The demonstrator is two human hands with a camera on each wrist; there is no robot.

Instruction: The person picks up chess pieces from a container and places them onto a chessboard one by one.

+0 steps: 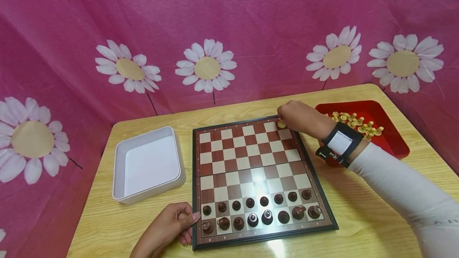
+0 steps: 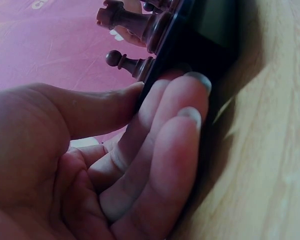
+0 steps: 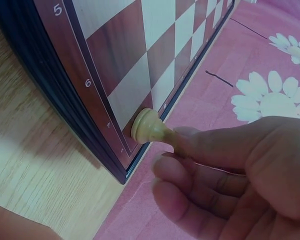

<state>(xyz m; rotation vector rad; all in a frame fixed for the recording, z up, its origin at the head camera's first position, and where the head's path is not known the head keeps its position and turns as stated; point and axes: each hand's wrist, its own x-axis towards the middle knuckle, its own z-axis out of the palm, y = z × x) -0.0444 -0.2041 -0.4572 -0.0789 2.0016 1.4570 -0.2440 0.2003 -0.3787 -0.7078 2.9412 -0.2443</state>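
My right hand [image 1: 297, 115] has a cream piece [image 3: 147, 127] pinched by its narrow upper part between thumb and fingers, base toward the board's far right corner square. Can't tell if the base touches. Holding it high probably leaves the base free to sit flat. My left hand [image 1: 173, 220] grips the chessboard [image 1: 234, 191] at its near left edge, thumb on the rim, fingers curled against the side; likely steadies it on the tabletop [image 1: 344, 198]. Dark pieces [image 1: 267, 217] stand in two rows along the board's near edge. Red tray [image 1: 391, 146] right of the board holds the other cream pieces [image 1: 343, 118], presumably there for right-hand reach. White tray [image 1: 150, 166] sits left of the board, just beside it.
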